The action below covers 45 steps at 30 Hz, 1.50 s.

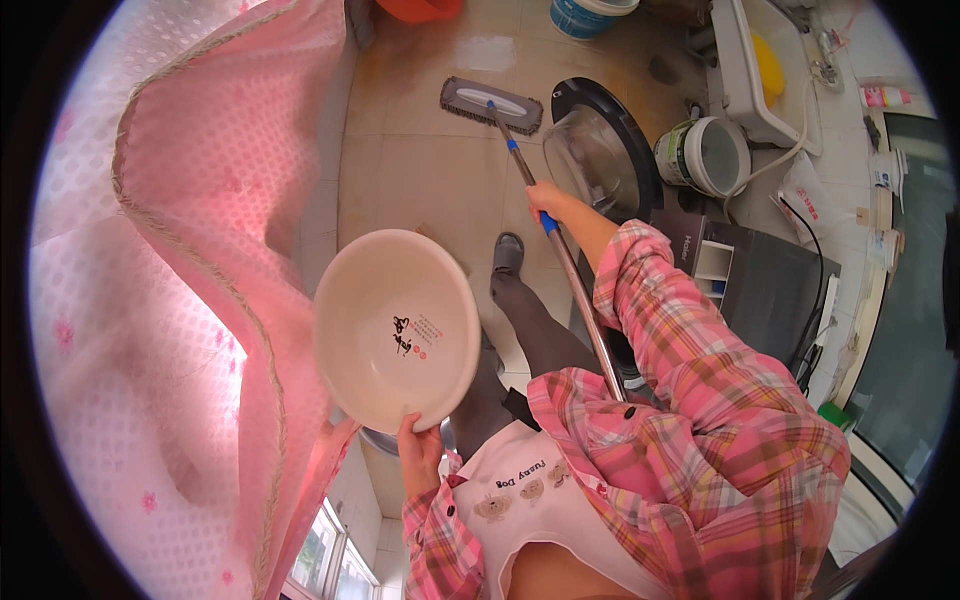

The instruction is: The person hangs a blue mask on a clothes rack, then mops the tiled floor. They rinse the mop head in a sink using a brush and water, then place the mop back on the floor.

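A cream plastic basin (382,300) with printed writing inside hangs tilted at the left of centre. My left hand (420,450) grips its lower rim, thumb on the inner side. In my right hand (547,202) is the metal pole of a flat mop (581,300), held near a blue joint. The pole slants from beside my body up to the grey mop head (491,105), which lies on the tiled floor. My feet are below, one in a grey slipper (508,253).
Pink curtains (210,165) fill the left side. A washing machine (765,277) with its round door (600,161), a white bucket (720,157) and a sink (757,135) holding something yellow stand on the right. A blue bucket (585,21) and a red basin (424,7) are at the top.
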Motion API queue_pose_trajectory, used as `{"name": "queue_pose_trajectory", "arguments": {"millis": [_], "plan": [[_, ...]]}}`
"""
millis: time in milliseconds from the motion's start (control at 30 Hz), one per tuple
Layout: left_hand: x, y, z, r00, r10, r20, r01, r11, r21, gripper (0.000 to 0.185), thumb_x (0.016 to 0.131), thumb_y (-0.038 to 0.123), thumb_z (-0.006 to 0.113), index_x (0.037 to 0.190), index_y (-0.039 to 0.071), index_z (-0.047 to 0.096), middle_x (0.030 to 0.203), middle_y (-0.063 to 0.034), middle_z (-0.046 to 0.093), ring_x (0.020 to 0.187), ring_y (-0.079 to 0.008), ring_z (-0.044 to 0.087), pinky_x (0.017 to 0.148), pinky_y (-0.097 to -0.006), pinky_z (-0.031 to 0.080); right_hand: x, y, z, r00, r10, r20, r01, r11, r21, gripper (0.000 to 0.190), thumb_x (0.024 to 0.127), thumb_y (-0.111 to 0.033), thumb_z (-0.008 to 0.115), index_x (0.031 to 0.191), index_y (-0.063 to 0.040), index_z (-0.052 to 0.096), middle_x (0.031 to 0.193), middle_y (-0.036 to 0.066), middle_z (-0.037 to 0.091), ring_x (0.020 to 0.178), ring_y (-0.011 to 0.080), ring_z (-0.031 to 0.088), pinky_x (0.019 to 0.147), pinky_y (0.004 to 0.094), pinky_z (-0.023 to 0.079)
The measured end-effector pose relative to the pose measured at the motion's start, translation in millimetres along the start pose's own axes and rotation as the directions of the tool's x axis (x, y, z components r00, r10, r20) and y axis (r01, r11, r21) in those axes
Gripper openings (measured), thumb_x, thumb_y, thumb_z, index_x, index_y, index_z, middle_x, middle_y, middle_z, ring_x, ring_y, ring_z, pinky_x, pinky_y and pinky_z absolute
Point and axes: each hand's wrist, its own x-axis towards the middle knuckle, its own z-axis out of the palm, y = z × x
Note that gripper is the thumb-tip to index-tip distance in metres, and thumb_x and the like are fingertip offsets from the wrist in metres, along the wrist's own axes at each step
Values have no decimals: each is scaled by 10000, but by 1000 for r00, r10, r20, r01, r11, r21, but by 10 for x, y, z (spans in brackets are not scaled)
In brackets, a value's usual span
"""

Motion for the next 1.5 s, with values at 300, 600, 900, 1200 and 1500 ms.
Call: {"name": "queue_pose_trajectory", "arguments": {"millis": [300, 600, 900, 1200, 1500], "plan": [[50, -5, 604, 999, 0, 35, 4, 991, -135, 470, 825, -15, 528, 1287, -35, 443, 1243, -167, 568, 1144, -337, 584, 986, -450, 523, -686, -104, -243, 979, 121, 164, -90, 979, -183, 210, 1003, -197, 455, 1063, 4, 460, 573, 132, 512, 369, 216, 481, 357, 385, 401], [102, 87, 970, 998, 39, 57, -32, 993, -117, 457, 819, -30, 528, 1272, -41, 463, 1252, -172, 571, 1167, -342, 572, 1020, -468, 501, -637, 42, 469, 870, 199, 451, -101, 968, -231, 287, 1017, -232, 458, 1160, 17, 473, 564, 136, 532, 368, 205, 488, 364, 364, 420], [138, 266, 1074, 998, 61, -1, -61, 995, -78, 461, 800, -28, 541, 1257, -24, 477, 1233, -161, 579, 1147, -337, 586, 990, -475, 521, -192, -752, 761, 878, 178, 445, -242, 966, 90, 237, 1024, -255, 450, 962, -27, 478, 662, 134, 532, 364, 142, 429, 324, 310, 377], [540, 845, 1645, 1000, -11, 23, 11, 1000, 12, 528, 800, -40, 545, 1316, 24, 451, 1283, -142, 553, 1192, -324, 557, 994, -468, 514, 475, -1931, 603, 898, 128, 422, -339, 811, 476, 261, 1012, -253, 480, 933, -8, 443, 634, 106, 486, 369, 140, 424, 311, 298, 383], [1222, 1785, 2508, 990, -141, -15, 142, 970, 198, 411, 797, -36, 571, 1198, -52, 483, 1230, -172, 572, 1183, -332, 556, 1025, -438, 495, 914, -2261, 140, 786, 39, 617, -579, 397, 712, 427, 1019, -427, 440, 766, -88, 386, 565, -27, 384, 379, 39, 318, 332, 211, 310]]}}
